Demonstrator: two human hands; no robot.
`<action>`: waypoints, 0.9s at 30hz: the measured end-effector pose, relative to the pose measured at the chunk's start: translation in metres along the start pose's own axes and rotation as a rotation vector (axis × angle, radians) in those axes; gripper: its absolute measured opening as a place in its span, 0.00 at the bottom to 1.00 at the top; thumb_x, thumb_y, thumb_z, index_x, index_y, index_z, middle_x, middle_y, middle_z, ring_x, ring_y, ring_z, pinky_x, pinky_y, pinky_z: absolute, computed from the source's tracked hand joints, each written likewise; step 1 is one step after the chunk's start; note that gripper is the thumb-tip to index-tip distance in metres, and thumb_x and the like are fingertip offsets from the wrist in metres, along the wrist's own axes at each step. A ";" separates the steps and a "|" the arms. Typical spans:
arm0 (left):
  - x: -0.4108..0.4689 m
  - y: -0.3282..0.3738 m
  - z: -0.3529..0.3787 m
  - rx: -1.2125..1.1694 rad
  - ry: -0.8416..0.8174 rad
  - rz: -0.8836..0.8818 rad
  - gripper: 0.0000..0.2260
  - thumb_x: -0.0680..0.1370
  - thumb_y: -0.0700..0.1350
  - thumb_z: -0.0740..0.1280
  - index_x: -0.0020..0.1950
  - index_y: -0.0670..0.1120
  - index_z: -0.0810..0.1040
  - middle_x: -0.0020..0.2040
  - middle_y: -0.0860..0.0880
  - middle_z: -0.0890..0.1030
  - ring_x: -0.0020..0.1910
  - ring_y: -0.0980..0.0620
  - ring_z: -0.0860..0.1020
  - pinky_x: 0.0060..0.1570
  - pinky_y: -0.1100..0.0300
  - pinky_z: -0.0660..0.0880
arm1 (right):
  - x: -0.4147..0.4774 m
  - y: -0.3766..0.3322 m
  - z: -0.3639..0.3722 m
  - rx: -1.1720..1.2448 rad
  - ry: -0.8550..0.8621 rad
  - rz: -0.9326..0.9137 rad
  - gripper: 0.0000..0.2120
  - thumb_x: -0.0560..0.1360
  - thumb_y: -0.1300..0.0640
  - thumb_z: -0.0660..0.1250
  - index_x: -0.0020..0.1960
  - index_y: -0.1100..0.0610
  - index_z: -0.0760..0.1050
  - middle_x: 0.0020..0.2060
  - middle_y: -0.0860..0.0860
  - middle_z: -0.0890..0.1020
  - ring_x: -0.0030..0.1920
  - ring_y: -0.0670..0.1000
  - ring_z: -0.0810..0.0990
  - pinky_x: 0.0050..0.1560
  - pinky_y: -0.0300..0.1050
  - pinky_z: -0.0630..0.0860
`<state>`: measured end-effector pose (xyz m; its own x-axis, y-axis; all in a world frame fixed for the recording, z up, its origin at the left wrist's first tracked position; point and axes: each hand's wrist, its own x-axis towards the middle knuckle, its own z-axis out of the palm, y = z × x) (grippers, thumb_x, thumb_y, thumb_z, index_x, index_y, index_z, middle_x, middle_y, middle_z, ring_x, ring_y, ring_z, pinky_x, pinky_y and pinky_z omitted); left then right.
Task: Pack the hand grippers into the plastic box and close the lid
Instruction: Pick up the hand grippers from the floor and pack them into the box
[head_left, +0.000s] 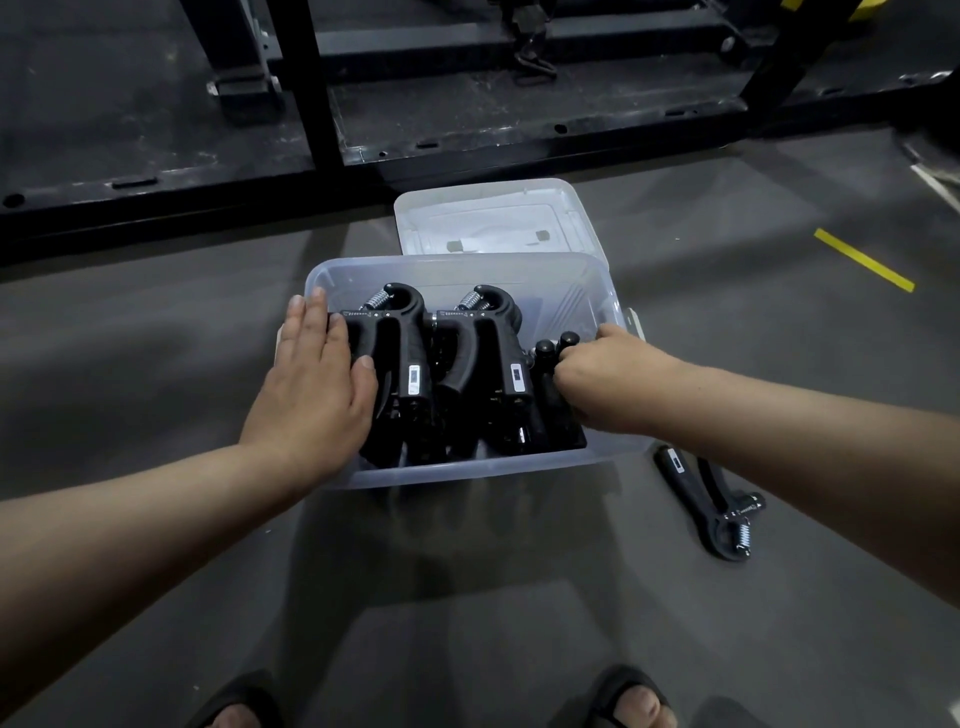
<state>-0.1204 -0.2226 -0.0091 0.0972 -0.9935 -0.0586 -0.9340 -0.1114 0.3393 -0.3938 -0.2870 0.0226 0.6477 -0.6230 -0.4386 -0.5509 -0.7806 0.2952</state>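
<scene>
A clear plastic box (467, 470) stands on the grey floor in front of me with several black hand grippers (483, 358) standing packed inside it. My left hand (311, 384) lies flat with straight fingers against the leftmost gripper (387, 332) at the box's left wall. My right hand (602, 384) reaches in at the box's right side, its fingers curled round another black gripper (550, 353) whose handle ends stick up. One more hand gripper (711, 506) lies on the floor to the right of the box. The clear lid (493, 218) lies flat behind the box.
A black metal frame (322, 88) with uprights and a base rail runs across the floor beyond the lid. A strip of yellow tape (865, 260) marks the floor at the right. My two feet in sandals (631, 701) show at the bottom edge.
</scene>
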 end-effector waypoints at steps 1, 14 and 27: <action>0.000 0.000 0.000 0.000 -0.004 -0.003 0.28 0.82 0.52 0.49 0.78 0.38 0.53 0.79 0.47 0.41 0.77 0.52 0.38 0.75 0.55 0.40 | 0.000 -0.001 0.000 0.031 -0.023 -0.005 0.04 0.73 0.62 0.63 0.43 0.54 0.70 0.46 0.53 0.76 0.44 0.57 0.77 0.44 0.45 0.69; -0.001 0.000 -0.001 -0.002 -0.001 0.002 0.27 0.82 0.52 0.50 0.77 0.38 0.53 0.79 0.46 0.42 0.77 0.51 0.39 0.75 0.55 0.41 | 0.001 0.025 -0.019 0.026 -0.087 0.021 0.10 0.72 0.49 0.67 0.39 0.52 0.70 0.41 0.47 0.79 0.44 0.54 0.79 0.56 0.49 0.69; -0.001 0.000 -0.001 -0.002 -0.002 -0.007 0.28 0.82 0.52 0.49 0.78 0.39 0.53 0.79 0.47 0.42 0.77 0.51 0.38 0.75 0.55 0.41 | 0.003 -0.007 -0.005 -0.034 -0.224 -0.061 0.12 0.79 0.46 0.57 0.47 0.51 0.75 0.50 0.50 0.82 0.53 0.54 0.79 0.55 0.48 0.68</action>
<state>-0.1200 -0.2218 -0.0083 0.1029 -0.9927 -0.0626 -0.9328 -0.1181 0.3406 -0.3851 -0.2834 0.0234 0.5447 -0.5506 -0.6326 -0.4936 -0.8203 0.2890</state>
